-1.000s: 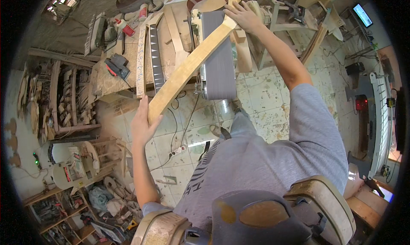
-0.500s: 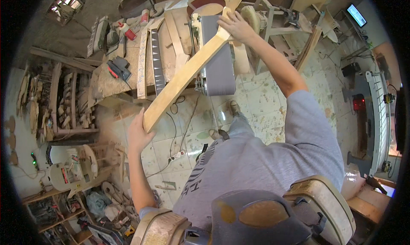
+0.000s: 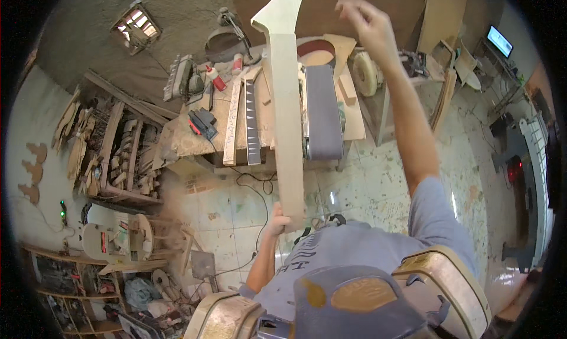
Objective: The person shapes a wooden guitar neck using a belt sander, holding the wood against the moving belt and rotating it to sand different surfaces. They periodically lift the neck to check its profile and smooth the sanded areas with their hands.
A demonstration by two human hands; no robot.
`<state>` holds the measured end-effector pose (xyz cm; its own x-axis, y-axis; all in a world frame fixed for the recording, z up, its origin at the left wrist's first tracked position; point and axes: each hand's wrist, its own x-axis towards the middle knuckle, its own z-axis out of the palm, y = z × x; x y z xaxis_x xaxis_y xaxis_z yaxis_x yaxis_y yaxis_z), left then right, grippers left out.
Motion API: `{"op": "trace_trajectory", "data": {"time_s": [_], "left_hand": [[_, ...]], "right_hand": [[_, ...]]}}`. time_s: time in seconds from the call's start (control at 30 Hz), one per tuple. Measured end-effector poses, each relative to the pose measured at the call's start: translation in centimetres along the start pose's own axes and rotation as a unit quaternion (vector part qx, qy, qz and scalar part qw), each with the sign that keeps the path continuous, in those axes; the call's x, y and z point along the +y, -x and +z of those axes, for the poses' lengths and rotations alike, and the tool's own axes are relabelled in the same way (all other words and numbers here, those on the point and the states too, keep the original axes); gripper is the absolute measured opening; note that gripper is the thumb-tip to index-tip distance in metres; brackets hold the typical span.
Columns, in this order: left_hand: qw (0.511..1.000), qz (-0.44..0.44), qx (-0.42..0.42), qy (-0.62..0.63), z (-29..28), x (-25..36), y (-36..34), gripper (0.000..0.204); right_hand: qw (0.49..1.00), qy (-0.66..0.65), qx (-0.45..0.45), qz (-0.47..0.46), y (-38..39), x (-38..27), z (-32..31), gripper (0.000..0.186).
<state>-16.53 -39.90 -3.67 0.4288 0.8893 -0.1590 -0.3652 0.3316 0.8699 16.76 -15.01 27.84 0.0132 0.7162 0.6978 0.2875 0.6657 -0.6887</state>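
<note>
The left hand (image 3: 281,219) is closed around the lower end of a long pale wooden neck blank with a flared, angled head (image 3: 288,96), and holds it nearly upright in front of the person. The right hand (image 3: 365,21) is raised near the top of the view, to the right of the blank's flared head and apart from it; its fingers are loosely spread and hold nothing.

The blank stands in the air between the two hands, above the floor and in front of the dark sanding belt of a belt sander (image 3: 323,111), which lies on the cluttered wooden table (image 3: 189,141). On this table, to the left of the blank, lie a dark slotted fingerboard strip (image 3: 252,121), a pale wooden strip (image 3: 232,126), a red and black power tool (image 3: 202,121) and a red and white bottle (image 3: 215,78).

The piece looks stiff and hard, probably moderately heavy for one hand because of its length, so its top could swing. The smooth surface may be a little slippery with dust. A safer hold seems to be one hand low, as now, and the other near the narrow part under the head.
</note>
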Motion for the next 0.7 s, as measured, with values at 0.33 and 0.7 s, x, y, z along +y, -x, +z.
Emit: {"op": "trace_trajectory", "data": {"time_s": [0.33,0.7], "left_hand": [[0.995,0.007,-0.088,0.052,6.5,-3.8,1.0,0.105],[0.997,-0.064,-0.043,-0.031,8.8,-8.3,6.1,0.088]], "right_hand": [[0.915,-0.309,-0.142,0.217,14.0,-3.5,5.0,0.053],[0.924,-0.277,-0.129,0.231,22.9,-9.8,2.2,0.044]]}}
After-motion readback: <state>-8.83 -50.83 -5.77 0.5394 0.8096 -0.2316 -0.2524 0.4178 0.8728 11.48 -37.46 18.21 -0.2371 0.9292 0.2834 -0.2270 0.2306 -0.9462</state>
